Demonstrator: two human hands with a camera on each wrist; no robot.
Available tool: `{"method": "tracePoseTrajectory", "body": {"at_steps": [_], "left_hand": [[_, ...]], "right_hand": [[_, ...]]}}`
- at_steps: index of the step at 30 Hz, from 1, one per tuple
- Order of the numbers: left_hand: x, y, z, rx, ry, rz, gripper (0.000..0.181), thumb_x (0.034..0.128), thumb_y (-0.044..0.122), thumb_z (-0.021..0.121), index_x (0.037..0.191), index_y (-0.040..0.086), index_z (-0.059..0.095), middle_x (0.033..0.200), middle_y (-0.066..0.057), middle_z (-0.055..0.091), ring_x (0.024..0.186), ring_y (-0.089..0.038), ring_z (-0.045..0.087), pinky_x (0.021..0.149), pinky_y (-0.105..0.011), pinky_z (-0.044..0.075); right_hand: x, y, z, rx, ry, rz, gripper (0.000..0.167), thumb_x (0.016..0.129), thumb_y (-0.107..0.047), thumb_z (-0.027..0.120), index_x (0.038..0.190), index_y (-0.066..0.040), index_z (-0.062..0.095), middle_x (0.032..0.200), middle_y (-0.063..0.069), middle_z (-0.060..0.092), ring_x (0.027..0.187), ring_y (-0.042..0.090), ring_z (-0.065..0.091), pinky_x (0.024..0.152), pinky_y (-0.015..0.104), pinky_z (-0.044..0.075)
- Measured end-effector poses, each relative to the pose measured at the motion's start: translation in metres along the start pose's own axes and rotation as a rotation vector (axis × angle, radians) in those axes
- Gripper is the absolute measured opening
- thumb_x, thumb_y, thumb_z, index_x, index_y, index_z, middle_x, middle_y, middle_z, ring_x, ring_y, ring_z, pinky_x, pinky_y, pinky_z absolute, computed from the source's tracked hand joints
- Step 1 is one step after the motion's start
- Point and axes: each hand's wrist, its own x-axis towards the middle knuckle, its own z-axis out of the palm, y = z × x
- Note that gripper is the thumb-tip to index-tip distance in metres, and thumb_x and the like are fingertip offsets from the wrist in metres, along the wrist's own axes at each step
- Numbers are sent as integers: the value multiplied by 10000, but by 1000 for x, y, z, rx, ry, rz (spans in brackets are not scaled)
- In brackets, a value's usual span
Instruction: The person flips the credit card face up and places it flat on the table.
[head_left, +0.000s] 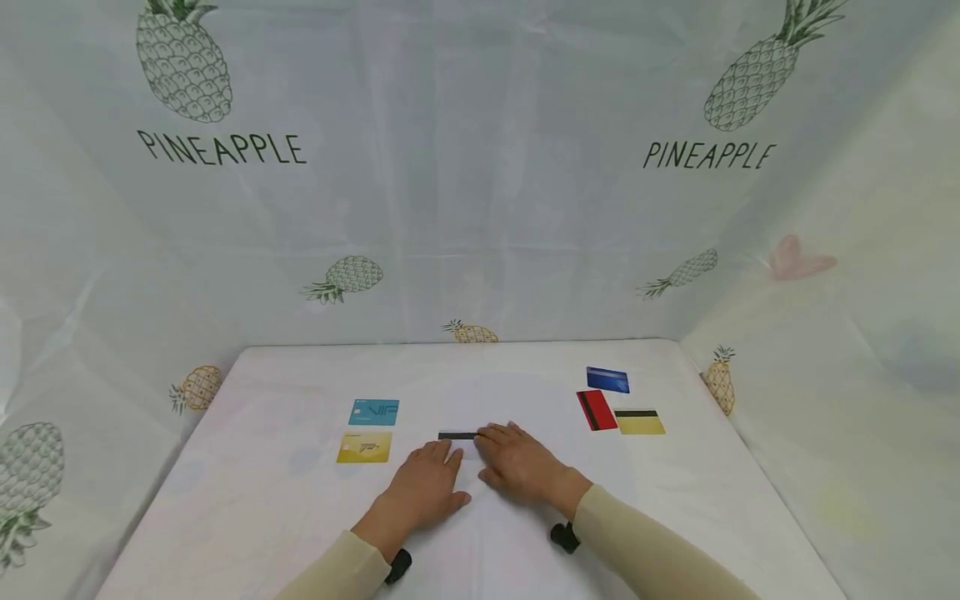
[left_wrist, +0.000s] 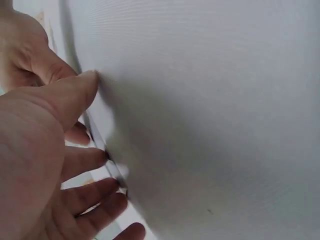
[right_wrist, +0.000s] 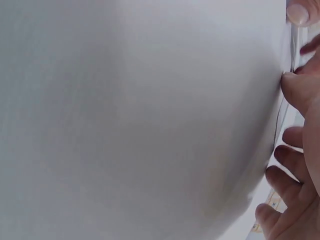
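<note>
A pale card with a black stripe (head_left: 456, 436) lies on the white table between the two hands, partly covered by them. Fingertips of my left hand (head_left: 424, 486) rest at its lower left edge, fingers extended and thumb out to the side. My right hand (head_left: 525, 467) has its fingertips over the card's right end. In the left wrist view, the left hand (left_wrist: 45, 150) has its fingertips on the white surface. The right wrist view catches the right hand (right_wrist: 300, 165) at the frame's edge, fingers slightly bent; the card cannot be made out there.
To the left lie a blue card (head_left: 373, 412) and a yellow card (head_left: 364, 447). At the right are a dark blue card (head_left: 607, 380), a red card (head_left: 597, 410) and a gold card (head_left: 640, 422). Pineapple-print cloth (head_left: 465, 167) hangs behind the table (head_left: 285, 383).
</note>
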Motion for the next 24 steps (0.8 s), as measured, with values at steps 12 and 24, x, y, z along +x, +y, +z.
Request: {"method": "tracePoseTrajectory", "body": {"at_steps": [12,24], "left_hand": [[22,-20,0,15,194,-77,690,805,594,704,1292,115,604,1182,-78,563,1077,-298,455,902,-507,396],[27,-26,5,-11,175,-85,710,793,631,690,1273,116,606,1185,-82,543,1095,-311,429,892,-520,371]], "right_hand": [[14,6,-10,29,75,96,606,904,-534,623,1292,-73,569,1231,40,534,1094,208,481,919,420,449],[30,4,-8,-11,14,150,521,865,-549,666,1148,-117,592,1048,-10,522,964,179,465,843,397,430]]}}
